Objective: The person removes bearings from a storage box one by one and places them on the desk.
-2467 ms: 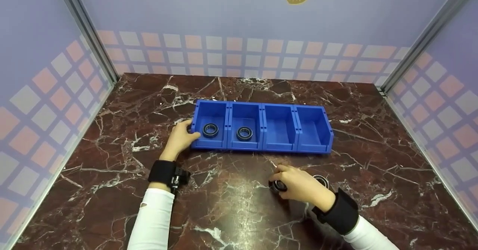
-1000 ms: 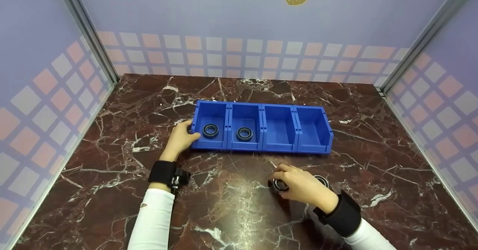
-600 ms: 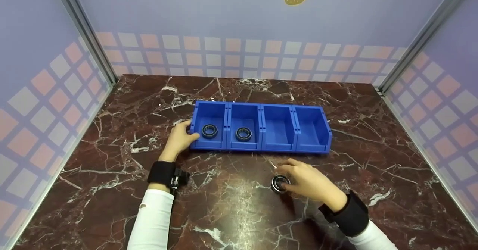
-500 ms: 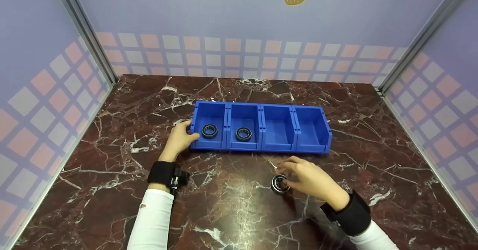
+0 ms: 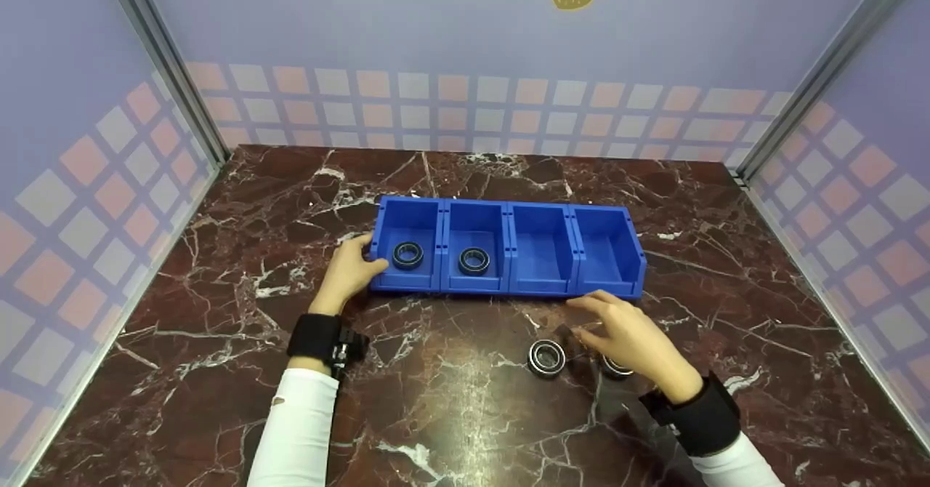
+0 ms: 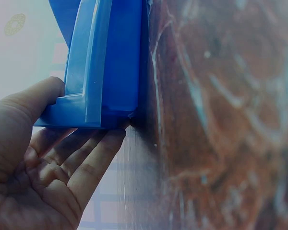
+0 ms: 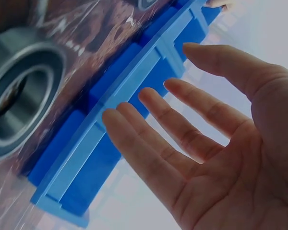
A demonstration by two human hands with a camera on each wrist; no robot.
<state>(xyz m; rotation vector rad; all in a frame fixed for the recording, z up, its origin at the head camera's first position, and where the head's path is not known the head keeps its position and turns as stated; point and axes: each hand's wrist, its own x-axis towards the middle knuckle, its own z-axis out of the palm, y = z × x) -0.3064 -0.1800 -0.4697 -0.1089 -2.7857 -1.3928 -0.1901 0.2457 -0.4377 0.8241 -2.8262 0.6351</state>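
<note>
My left hand (image 5: 350, 272) grips the left side wall of a row of joined blue storage bins (image 5: 541, 287); the left wrist view has the thumb over the rim and fingers along the outside. One black-and-silver ball bearing (image 5: 408, 255) lies in the leftmost bin, another bearing (image 5: 474, 261) in the second. On the table in front are a loose bearing (image 5: 546, 358) and a second loose bearing (image 5: 616, 368), partly hidden behind my right hand (image 5: 631, 336). That hand hovers above it with fingers extended and holds nothing; the right wrist view shows the bare palm and a nearby bearing (image 7: 26, 91).
The bins stand on a dark red marbled table (image 5: 450, 400). Patterned panels enclose it at the back and both sides, with metal corner posts (image 5: 171, 65) at the left and right.
My right hand has let go of the left loose bearing and moved right and slightly forward, its fingers spreading. The bearing stays on the table. My left hand has kept its grip.
</note>
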